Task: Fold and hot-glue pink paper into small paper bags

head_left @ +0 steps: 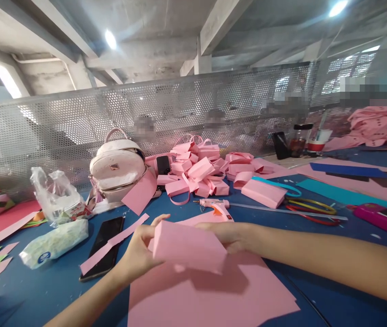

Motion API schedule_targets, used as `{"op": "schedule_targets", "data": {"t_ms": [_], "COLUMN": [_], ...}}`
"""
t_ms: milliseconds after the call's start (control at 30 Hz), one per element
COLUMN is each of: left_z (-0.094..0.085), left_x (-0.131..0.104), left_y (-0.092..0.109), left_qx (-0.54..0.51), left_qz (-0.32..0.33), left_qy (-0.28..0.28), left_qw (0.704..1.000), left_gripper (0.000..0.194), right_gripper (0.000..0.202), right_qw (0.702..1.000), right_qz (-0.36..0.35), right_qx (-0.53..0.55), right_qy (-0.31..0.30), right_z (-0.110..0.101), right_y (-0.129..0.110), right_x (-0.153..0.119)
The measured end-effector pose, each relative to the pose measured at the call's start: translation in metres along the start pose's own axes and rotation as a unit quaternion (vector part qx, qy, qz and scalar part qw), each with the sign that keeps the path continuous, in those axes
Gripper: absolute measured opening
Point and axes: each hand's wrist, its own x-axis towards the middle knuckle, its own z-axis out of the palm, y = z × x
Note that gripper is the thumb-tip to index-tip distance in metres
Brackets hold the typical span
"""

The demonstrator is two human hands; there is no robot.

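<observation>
Over pink card (180, 304) on the bench (57, 290), left hand (142, 243) and right hand (230, 234) curl part-closed around opposite ends of a pink paper box (190, 247); light, even pressure should keep folds crisp.

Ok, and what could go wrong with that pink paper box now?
It might crumple: the left hand and right hand both hold the folded pink paper box, and paper can dent. A knuckle could perhaps get burned: the pink glue gun lies just beyond the hands, though whether its tip is hot can't be seen. The pink paper strip might get knocked: it lies across the black smartphone, close to the left hand.
</observation>
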Motion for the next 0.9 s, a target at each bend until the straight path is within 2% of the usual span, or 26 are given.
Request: {"op": "schedule_targets", "data": {"t_ms": [67,133,200,267,333,467,633,767,900], "left_z": [0.000,0.000,0.001,0.001,0.001,0.002,0.005,0.003,0.002], "left_x": [0.001,0.004,0.007,0.008,0.009,0.008,0.007,0.005,0.005], "left_y": [-0.005,-0.010,-0.014,-0.017,-0.019,-0.023,-0.028,-0.027,-0.024], "left_qx": [-0.051,-0.088,-0.135,-0.176,-0.210,-0.264,-0.306,-0.318,-0.302], "left_qz": [-0.058,-0.085,-0.107,-0.123,-0.139,-0.167,-0.188,-0.188,-0.174], "left_qy": [0.047,0.085,0.121,0.156,0.188,0.235,0.280,0.287,0.270], "left_qw": [0.996,0.989,0.978,0.964,0.949,0.920,0.890,0.884,0.898], "left_gripper": [0.022,0.024,0.030,0.041,0.051,0.056,0.056,0.063,0.060], "right_gripper": [0.029,0.030,0.026,0.024,0.028,0.040,0.052,0.046,0.034], "right_qw": [0.999,0.993,0.974,0.952,0.940,0.940,0.927,0.915,0.903], "right_qz": [-0.009,-0.050,-0.112,-0.171,-0.219,-0.270,-0.291,-0.304,-0.321], "right_qx": [0.000,-0.014,-0.032,-0.047,-0.069,-0.086,0.048,0.120,0.068], "right_qy": [0.034,0.107,0.194,0.249,0.253,0.192,0.234,0.238,0.278], "right_z": [0.000,0.000,-0.002,-0.002,0.002,0.019,0.043,0.052,0.053], "right_y": [-0.001,-0.003,-0.005,-0.009,-0.013,-0.018,-0.020,-0.025,-0.027], "right_x": [-0.001,-0.003,-0.006,-0.011,-0.015,-0.017,0.002,0.020,0.028]}}
